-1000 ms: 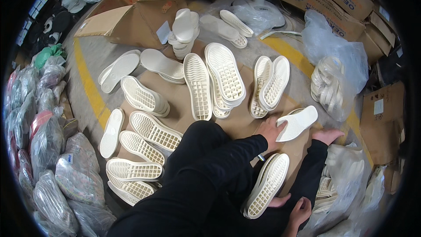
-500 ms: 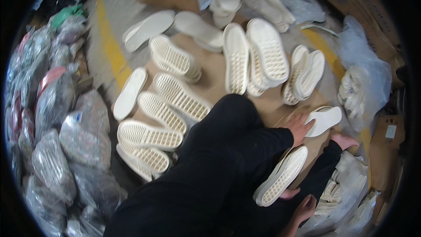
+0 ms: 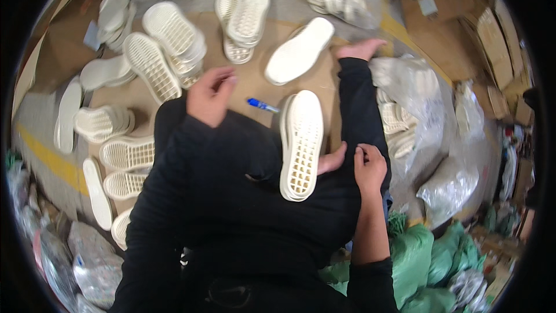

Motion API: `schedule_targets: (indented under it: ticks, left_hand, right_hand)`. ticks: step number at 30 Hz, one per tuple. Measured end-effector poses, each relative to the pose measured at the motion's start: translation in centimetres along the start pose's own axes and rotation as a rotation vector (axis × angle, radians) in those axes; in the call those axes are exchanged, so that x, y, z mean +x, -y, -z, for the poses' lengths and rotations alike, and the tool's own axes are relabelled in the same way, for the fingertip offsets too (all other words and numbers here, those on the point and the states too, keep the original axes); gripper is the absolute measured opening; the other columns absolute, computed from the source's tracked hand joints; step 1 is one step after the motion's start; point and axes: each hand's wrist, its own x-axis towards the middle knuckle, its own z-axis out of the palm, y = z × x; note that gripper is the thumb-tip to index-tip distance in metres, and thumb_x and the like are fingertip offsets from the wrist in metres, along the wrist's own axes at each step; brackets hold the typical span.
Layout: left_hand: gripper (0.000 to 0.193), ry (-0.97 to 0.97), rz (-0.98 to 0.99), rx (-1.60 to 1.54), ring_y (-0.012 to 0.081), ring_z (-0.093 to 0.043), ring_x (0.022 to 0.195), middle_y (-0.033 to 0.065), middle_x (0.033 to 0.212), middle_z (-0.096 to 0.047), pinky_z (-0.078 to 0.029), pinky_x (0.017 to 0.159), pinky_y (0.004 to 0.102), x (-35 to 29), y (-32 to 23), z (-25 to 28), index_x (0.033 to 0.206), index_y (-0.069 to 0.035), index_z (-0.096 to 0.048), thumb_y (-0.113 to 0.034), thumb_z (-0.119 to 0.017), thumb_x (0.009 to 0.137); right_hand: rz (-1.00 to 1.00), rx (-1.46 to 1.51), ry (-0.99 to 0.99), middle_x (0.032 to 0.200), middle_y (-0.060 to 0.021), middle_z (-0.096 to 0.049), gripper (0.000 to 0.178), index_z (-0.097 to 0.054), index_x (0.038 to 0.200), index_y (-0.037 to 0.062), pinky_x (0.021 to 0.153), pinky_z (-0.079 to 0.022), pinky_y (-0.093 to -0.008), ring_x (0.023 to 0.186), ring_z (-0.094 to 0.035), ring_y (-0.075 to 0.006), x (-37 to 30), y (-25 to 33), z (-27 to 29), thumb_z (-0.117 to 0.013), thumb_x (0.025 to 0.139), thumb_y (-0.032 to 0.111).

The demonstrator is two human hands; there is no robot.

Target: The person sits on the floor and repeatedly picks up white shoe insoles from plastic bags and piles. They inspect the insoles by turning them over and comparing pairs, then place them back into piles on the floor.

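Note:
My left hand (image 3: 211, 96) hangs above the cardboard beside my knee, fingers loosely bent, with a gap showing and nothing in it. Beside my other leg, my right hand (image 3: 370, 168) has its fingers curled in; whatever they might hold is hidden. Between my hands a cream shoe sole (image 3: 302, 142) leans on my lap, gridded side up, with another sole under it. A smooth white sole (image 3: 300, 51) lies flat farther off on the cardboard (image 3: 255, 84). Close to the gridded sole is a blue marker (image 3: 262, 105).
Stacked soles (image 3: 248, 14) and more sole pairs (image 3: 152, 65) spread across the far and left side. A clear plastic bag (image 3: 408, 101) of soles sits right of my leg. Green sacks (image 3: 414, 255) fill the lower right, cardboard boxes (image 3: 443, 14) the upper right.
The view has swung to the right. My left hand has come off the smooth white sole and back toward my knee. The blue marker is now in sight.

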Motion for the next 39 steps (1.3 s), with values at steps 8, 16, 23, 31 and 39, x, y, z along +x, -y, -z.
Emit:
schedule_targets:
  ticks: [8, 16, 23, 31, 39]
  left_hand:
    - [0.027, 0.379, 0.078, 0.683, 0.0194, -0.07, 0.077, 0.0126, 0.09, -0.073, -0.055, 0.073, 0.0316, -1.4, 0.2, -1.5, 0.11, 0.001, -0.07, -0.018, -0.069, 0.091]
    - [0.026, 0.476, 0.065, 0.889, 0.0324, -0.07, 0.083, 0.0142, 0.092, -0.074, -0.056, 0.077, 0.0423, -1.7, -1.0, -3.0, 0.105, -0.004, -0.071, -0.025, -0.069, 0.089]
    - [0.028, 0.466, 0.046, 0.904, 0.0316, -0.071, 0.081, 0.0153, 0.092, -0.074, -0.056, 0.077, 0.0407, -1.3, -0.4, -3.1, 0.107, -0.003, -0.071, -0.024, -0.07, 0.089]
    - [0.027, 0.507, 0.039, 0.985, 0.0337, -0.07, 0.084, 0.0143, 0.091, -0.073, -0.055, 0.077, 0.0434, -1.1, -0.5, -3.3, 0.105, -0.005, -0.071, -0.026, -0.069, 0.09]
    - [0.026, 0.535, 0.072, 1.034, 0.0342, -0.07, 0.084, 0.0139, 0.089, -0.073, -0.055, 0.077, 0.0443, -1.1, -1.1, -3.8, 0.104, -0.006, -0.071, -0.027, -0.069, 0.089]
  right_hand:
    - [-0.02, -0.015, 0.003, 0.084, -0.0101, -0.07, 0.011, -0.073, 0.094, 0.0056, 0.063, -0.052, -0.0388, 0.065, -0.066, -0.028, 0.3, 0.3, 0.4, -0.07, 0.086, 0.013]
    - [-0.037, -0.038, -0.017, 0.085, -0.0096, -0.071, 0.011, -0.073, 0.094, 0.0059, 0.063, -0.052, -0.0397, 0.065, -0.065, -0.0278, 0.4, 0.0, 0.1, -0.071, 0.086, 0.013]
    - [-0.083, -0.008, 0.006, 0.08, -0.006, -0.069, 0.01, -0.074, 0.091, 0.0097, 0.069, -0.049, -0.0408, 0.066, -0.063, -0.0285, 0.4, 0.3, 0.0, -0.069, 0.086, 0.018]
    - [-0.092, -0.017, 0.02, 0.08, -0.006, -0.069, 0.009, -0.073, 0.09, 0.0093, 0.069, -0.048, -0.0401, 0.064, -0.063, -0.027, 0.6, 0.5, 0.1, -0.069, 0.086, 0.017]
    - [-0.036, -0.009, -0.015, 0.083, -0.0077, -0.07, 0.007, -0.072, 0.089, 0.0071, 0.062, -0.05, -0.0387, 0.063, -0.064, -0.0264, 0.7, 0.0, 0.1, -0.07, 0.086, 0.013]
